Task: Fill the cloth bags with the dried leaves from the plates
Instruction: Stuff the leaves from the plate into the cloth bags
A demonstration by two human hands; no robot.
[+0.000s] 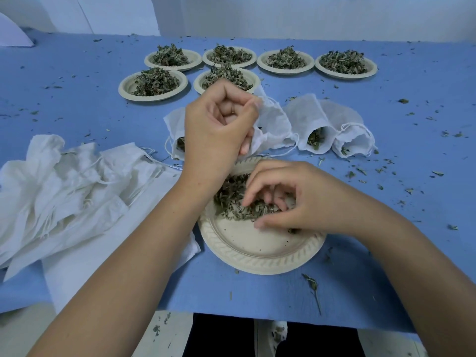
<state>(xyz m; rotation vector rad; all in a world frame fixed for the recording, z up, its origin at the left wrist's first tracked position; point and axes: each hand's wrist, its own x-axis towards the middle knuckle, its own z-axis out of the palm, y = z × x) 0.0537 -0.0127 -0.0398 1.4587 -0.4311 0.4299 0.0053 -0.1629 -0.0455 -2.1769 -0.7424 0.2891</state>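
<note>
Left hand: my left hand is up over the far edge of the near plate, thumb and fingers pinching the rim of the cloth bag.
Bag: it hangs off that pinch, body running away to the right and far side, mouth end toward me; how wide the mouth gapes I can't tell.
Right hand: my right hand is down on the plate, fingers curled into the dried leaves, thumb closing under a pinch of them.
Key relation: the bag mouth sits up and to the far left of my right hand, just past the plate's far rim, so the load must travel up and away from me. The right hand is the nearer one to the leaves.
Leaves: heaped on the plate's far half; the near half is bare.
Risk: I reckon a narrow mouth will spill crumbs on the blue table.
Filled bags: they lie just beyond, mouths toward me.
</note>
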